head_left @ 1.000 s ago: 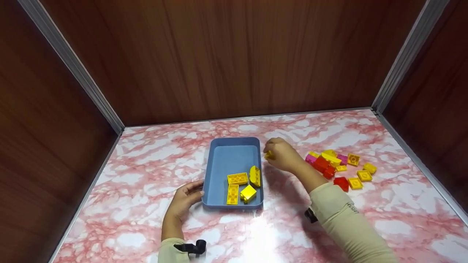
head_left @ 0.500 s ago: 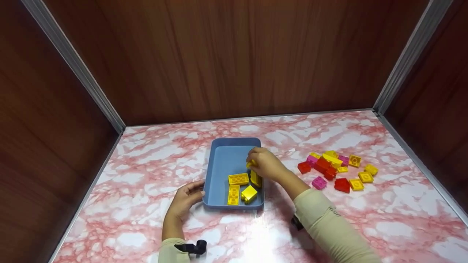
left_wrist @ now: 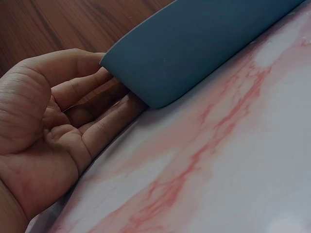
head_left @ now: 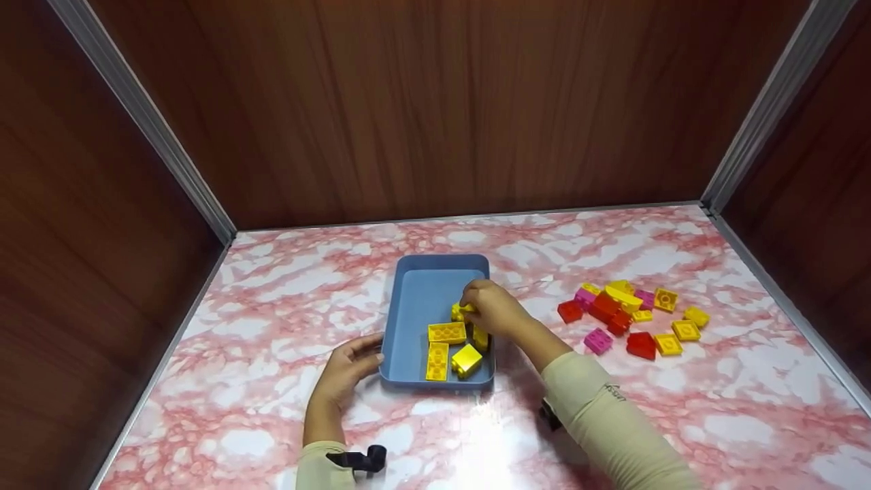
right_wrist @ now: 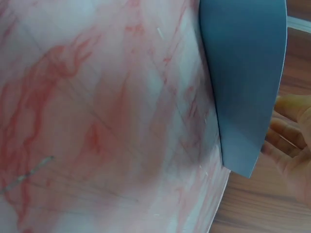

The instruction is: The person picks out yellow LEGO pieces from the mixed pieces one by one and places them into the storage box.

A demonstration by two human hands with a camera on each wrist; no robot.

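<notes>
Right hand (head_left: 495, 309) has just moved into the tray (head_left: 429, 292), pinching a brick (head_left: 458, 313), so probably one more in; left hand (head_left: 345, 371) is relaxed, touching the tray's left side.

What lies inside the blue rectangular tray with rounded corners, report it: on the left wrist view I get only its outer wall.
Observer: On the head view, yellow plastic toy bricks lie in the near part of the tray.

Operator: Now give me the right hand; my view doesn't show it.

Observer: The bare right hand reaches over the tray's right wall and pinches a small yellow studded brick.
</notes>
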